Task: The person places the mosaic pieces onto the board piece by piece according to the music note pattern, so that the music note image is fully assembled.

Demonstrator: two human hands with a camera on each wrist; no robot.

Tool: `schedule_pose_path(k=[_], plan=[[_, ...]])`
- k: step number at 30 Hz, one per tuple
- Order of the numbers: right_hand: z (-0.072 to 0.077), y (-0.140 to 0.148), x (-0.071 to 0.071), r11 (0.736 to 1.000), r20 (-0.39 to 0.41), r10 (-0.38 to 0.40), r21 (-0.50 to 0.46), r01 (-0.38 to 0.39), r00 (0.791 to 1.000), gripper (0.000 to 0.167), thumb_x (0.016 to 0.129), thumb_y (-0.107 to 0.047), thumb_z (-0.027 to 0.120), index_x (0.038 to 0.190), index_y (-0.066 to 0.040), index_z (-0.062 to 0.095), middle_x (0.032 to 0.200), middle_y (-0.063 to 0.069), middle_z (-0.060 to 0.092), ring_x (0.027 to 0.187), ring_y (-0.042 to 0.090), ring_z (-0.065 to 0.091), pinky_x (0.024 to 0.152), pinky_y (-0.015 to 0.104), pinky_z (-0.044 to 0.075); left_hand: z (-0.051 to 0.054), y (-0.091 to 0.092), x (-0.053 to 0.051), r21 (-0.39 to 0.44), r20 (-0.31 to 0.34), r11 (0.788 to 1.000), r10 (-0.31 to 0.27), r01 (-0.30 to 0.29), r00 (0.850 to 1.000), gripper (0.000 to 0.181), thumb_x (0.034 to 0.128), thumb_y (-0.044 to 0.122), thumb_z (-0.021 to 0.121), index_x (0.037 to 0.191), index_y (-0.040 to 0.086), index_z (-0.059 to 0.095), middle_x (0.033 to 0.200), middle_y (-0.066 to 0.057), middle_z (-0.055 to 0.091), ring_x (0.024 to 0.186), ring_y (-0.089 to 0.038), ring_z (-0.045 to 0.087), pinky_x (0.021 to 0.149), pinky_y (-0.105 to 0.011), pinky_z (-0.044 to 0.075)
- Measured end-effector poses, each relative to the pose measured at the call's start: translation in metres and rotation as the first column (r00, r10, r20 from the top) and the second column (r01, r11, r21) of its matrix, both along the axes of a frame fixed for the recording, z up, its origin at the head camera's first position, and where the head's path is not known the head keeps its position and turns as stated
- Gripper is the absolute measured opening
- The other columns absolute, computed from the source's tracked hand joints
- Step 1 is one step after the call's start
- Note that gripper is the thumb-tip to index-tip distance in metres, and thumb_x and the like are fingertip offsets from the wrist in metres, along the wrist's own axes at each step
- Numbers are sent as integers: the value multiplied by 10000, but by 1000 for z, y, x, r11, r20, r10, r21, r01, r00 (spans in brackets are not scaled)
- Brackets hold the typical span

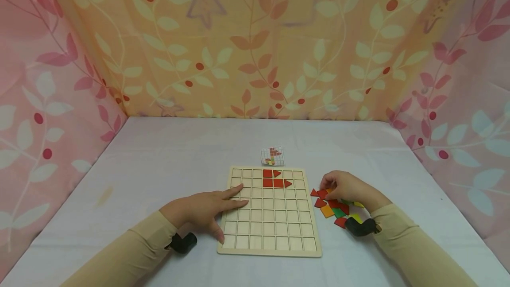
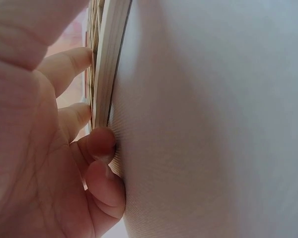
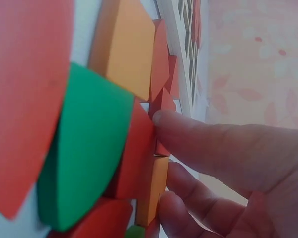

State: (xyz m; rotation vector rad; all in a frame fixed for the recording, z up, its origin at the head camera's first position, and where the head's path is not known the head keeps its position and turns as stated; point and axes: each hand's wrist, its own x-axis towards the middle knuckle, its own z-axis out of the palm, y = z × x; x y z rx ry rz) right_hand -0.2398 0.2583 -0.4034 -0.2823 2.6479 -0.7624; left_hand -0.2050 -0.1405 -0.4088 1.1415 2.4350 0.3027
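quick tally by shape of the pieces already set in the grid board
Red squares: 3
Red triangles: 2
Total in the wooden grid board: 5

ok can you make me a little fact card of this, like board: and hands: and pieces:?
Board: pale wooden grid board, lying flat
Pieces on it: five red pieces, two in the far row and three in the next
Left hand: two fingers resting on the board
Right hand: at the loose pieces, thumb touching a red one; firm grip unclear
Loose pieces: red, orange, green and yellow, right of the board
Card: small, past the far edge, with a coloured picture on a grid
Table: white cover
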Motion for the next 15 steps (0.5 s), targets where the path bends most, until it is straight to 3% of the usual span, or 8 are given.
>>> schedule_pose_path(k=[9, 15], plan=[[1, -3, 1, 1000, 3, 6, 6, -6, 1000, 165, 747, -75, 725, 849, -134, 609, 831, 17, 551, 771, 196, 476, 664, 309, 431, -2, 0, -1, -2, -8, 1000, -1, 1, 1000, 987, 608, 664, 618, 1446, 382, 179, 1541, 25, -40, 1375, -242, 169, 1045, -445, 268], [0, -2, -1, 998, -27, 59, 24, -58, 998, 175, 752, -89, 722, 822, -152, 574, 757, 11, 526, 719, 178, 480, 611, 297, 411, -4, 0, -2, 5, -12, 1000, -6, 6, 1000, 993, 604, 668, 621, 1447, 379, 182, 1541, 21, -36, 1376, -230, 166, 1048, -432, 269]])
